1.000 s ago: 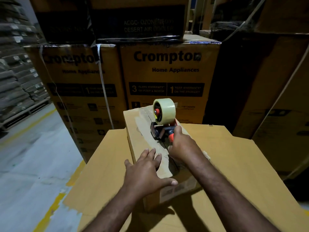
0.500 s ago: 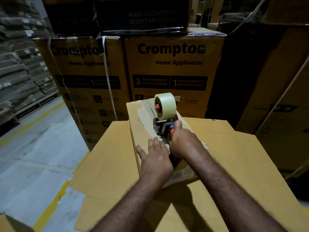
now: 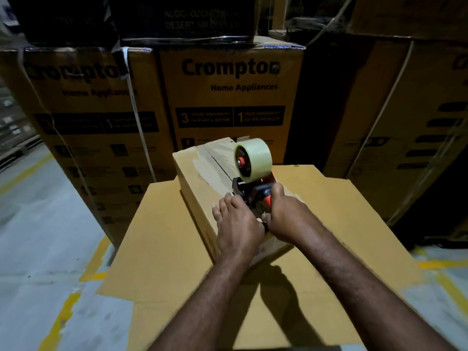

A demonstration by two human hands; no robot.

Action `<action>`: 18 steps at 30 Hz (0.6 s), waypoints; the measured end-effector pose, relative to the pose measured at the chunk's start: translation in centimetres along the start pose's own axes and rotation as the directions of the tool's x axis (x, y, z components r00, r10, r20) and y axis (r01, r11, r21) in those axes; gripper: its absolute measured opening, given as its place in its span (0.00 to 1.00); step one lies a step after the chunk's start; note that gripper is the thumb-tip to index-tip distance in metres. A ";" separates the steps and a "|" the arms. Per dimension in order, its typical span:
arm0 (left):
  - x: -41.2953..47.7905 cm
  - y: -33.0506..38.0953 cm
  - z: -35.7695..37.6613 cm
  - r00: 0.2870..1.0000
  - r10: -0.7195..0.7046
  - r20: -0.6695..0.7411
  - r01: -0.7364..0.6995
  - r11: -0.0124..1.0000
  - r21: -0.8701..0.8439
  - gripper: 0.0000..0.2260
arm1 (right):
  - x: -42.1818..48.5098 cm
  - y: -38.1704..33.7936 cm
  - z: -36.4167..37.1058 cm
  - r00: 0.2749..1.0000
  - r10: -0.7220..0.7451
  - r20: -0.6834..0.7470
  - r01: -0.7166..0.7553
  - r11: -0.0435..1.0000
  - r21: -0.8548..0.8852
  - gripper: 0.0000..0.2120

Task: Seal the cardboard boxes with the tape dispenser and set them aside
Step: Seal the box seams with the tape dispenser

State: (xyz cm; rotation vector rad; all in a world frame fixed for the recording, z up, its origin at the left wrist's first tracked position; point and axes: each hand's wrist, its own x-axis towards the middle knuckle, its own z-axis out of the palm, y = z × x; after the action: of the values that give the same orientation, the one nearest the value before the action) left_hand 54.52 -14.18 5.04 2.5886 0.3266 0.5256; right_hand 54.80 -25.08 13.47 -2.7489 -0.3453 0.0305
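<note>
The right hand (image 3: 286, 214), forearm reaching in from the lower right, grips the orange handle of the tape dispenser (image 3: 252, 171), which stands on the near end of the small cardboard box (image 3: 200, 173). The left hand (image 3: 238, 224) presses flat beside it, fingers straight. The box lies along the far middle of a large carton's (image 3: 164, 249) top.

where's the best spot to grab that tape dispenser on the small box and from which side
Take the tape dispenser by its orange-and-black handle, from the near end, as the right hand grips it. The handle juts back toward the person; the bulky tape roll fills the far end, above the small box.
</note>
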 end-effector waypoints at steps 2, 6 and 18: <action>0.6 -0.3 -0.3 1.000 0.007 -0.001 -0.007 0.999 -0.051 0.39 | -0.6 0.0 0.3 0.999 -0.029 -0.024 0.029 1.000 0.002 0.20; 1.9 -1.7 -1.2 0.982 0.009 0.190 0.021 0.988 -0.154 0.53 | -1.3 0.1 1.0 0.990 -0.061 -0.125 0.063 0.998 0.012 0.22; 3.1 -1.9 -1.9 0.964 -0.023 0.265 0.033 0.999 -0.030 0.56 | -2.0 2.2 1.2 0.983 -0.125 -0.135 0.128 0.992 0.014 0.14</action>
State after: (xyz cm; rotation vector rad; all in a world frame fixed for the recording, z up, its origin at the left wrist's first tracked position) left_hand 56.29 -10.81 6.64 2.5758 0.2598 0.1682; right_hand 53.31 -27.14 11.45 -2.6836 -0.4779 -0.1814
